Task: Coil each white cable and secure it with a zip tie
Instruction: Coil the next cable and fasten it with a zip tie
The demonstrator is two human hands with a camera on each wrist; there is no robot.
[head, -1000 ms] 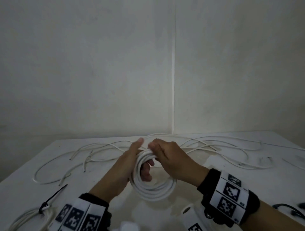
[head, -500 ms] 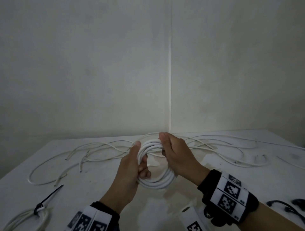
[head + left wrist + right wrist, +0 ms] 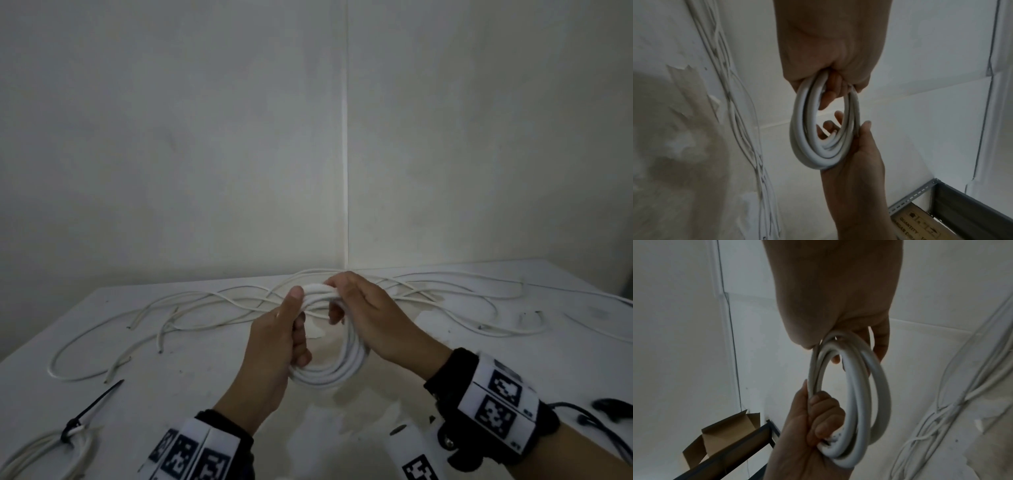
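Observation:
A coil of white cable (image 3: pixel 329 373) hangs just above the white table (image 3: pixel 513 359) in the middle of the head view. My left hand (image 3: pixel 284 329) grips its left side, fingers curled through the ring and thumb on top. My right hand (image 3: pixel 359 308) grips the top right of the ring, fingers wrapped over the strands. The left wrist view shows the coil (image 3: pixel 807 146) edge-on between both hands, and the right wrist view shows the coil (image 3: pixel 877 394) with left fingers (image 3: pixel 824 415) curled round it. Several loose white cables (image 3: pixel 205 301) sprawl across the far side of the table.
A coiled white cable (image 3: pixel 44 448) bound by a black zip tie (image 3: pixel 92 407) lies at the near left. Black objects (image 3: pixel 609 407) sit at the near right edge. Below the table are a grey metal frame (image 3: pixel 962 206) and an open cardboard box (image 3: pixel 723 434).
Both hands have lifted the coil's far side higher and tilted the ring up. The left hand has slid forward along the coil, and the right hand has closed over its top.

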